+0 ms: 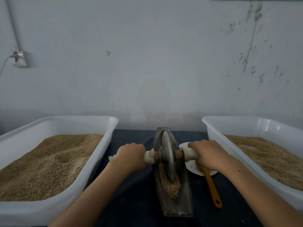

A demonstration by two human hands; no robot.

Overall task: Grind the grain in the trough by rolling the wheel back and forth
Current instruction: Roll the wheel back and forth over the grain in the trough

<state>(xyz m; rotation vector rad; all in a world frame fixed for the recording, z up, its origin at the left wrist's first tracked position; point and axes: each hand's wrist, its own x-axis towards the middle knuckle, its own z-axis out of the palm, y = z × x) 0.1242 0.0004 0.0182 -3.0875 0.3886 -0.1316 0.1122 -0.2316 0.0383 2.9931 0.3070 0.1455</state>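
Narrow boat-shaped trough (173, 202) lies lengthwise at centre of dark-covered desk (136, 190), long axis running 12 to 6 o'clock. Grey disc wheel (167, 157) stands upright on edge inside it, about mid-length, rim sunk into the grain (170, 185). Grain is pale, broken-looking, heaped mostly in the 6 o'clock half of the trough.

A handle (191, 154) runs through the wheel hub, sticking out at 9 and 3 o'clock; brown near the hub, white sleeves further out. Left hand (131, 155) is wrapped round the 9 o'clock end, fingers curled over the top, knuckles up. Right hand (210, 154) is wrapped the same way round the 3 o'clock end. Both forearms reach in from 6 o'clock.

At 9 o'clock of the trough, a white plastic tub (105, 138) filled with tan grain, surface uneven. At 3 o'clock, a second white tub (213, 131), also holding grain. Between trough and right tub, a white plate (193, 167) partly under the right hand; an orange-handled utensil (213, 189) rests on it, handle pointing toward 6 o'clock, head hidden. Wall socket (20, 58) with plug at far 10 o'clock.
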